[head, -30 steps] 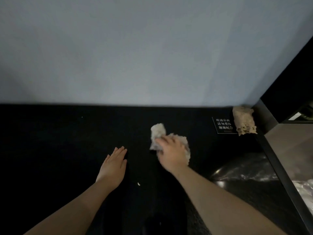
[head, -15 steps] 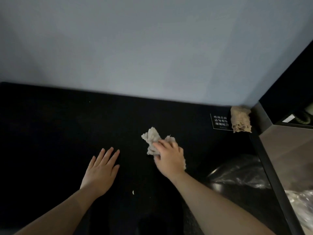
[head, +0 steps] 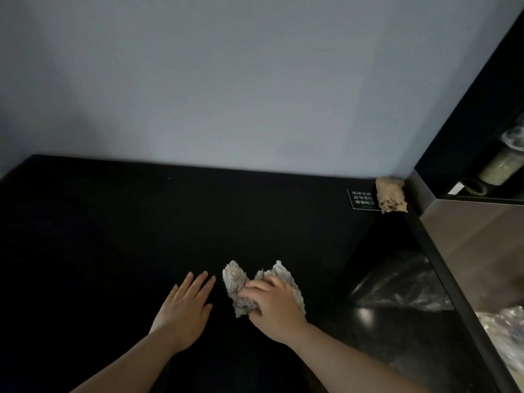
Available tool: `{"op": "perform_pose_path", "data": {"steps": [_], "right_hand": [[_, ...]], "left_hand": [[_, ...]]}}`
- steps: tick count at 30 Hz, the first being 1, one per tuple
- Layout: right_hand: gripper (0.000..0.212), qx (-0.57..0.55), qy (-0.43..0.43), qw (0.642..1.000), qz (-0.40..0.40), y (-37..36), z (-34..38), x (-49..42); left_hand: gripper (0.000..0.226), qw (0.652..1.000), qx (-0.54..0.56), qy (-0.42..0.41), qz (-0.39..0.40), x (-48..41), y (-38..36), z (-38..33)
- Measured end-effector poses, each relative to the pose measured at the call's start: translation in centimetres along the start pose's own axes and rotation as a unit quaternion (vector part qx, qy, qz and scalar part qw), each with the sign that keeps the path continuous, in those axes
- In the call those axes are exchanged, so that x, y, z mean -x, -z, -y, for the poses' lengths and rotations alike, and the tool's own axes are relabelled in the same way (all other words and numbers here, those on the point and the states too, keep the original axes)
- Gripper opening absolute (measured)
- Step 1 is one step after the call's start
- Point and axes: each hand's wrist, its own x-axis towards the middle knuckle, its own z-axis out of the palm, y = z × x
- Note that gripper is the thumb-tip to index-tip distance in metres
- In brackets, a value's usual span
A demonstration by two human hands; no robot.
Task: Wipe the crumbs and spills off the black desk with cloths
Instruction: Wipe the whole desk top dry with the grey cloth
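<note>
Right hand (head: pixel 272 304) grips a crumpled grey cloth (head: pixel 236 290), fingers curled over it, holding it down on the black desk (head: pixel 113 236). The cloth sticks out past the fingers toward the left and far side. Left hand (head: pixel 184 310) lies flat on the desk just beside the cloth, palm down, fingers straight and slightly spread, holding nothing. Second cloth (head: pixel 391 194), tan, sits bunched in the far right corner against the grey wall (head: pixel 255 80), overlapping a small black sign (head: pixel 360 198) with white text that is too small to read. Right of the desk there is clear plastic wrap (head: pixel 402 287) and a brownish panel (head: pixel 476 245).
</note>
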Motion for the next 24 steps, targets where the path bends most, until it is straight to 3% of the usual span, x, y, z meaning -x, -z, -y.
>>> {"op": "perform_pose_path", "data": {"steps": [13, 18, 20, 22, 24], "right_hand": [[0.037, -0.056, -0.040, 0.997, -0.030, -5.9, 8.0, 12.5], [0.031, -0.176, -0.080, 0.966, 0.170, -2.6, 9.3, 15.3], [0.029, -0.172, -0.101, 0.975, 0.095, -0.9, 8.3, 16.0], [0.034, -0.079, -0.144, 0.984, -0.069, -0.1, 5.8, 16.8], [0.037, 0.018, -0.243, 0.950, -0.195, -0.6, 2.8, 18.1]], "left_hand": [[0.057, 0.998, -0.011, -0.064, 0.000, 9.9, -3.8, 2.4], [0.055, 0.998, -0.006, -0.058, 0.003, 10.9, -3.9, 2.0], [0.055, 0.999, 0.010, -0.047, 0.000, 11.0, -4.0, 1.4], [0.055, 0.999, 0.020, -0.038, -0.009, 11.1, -4.2, 0.7], [0.055, 0.999, 0.020, -0.032, -0.020, 11.3, -4.7, -0.2]]}}
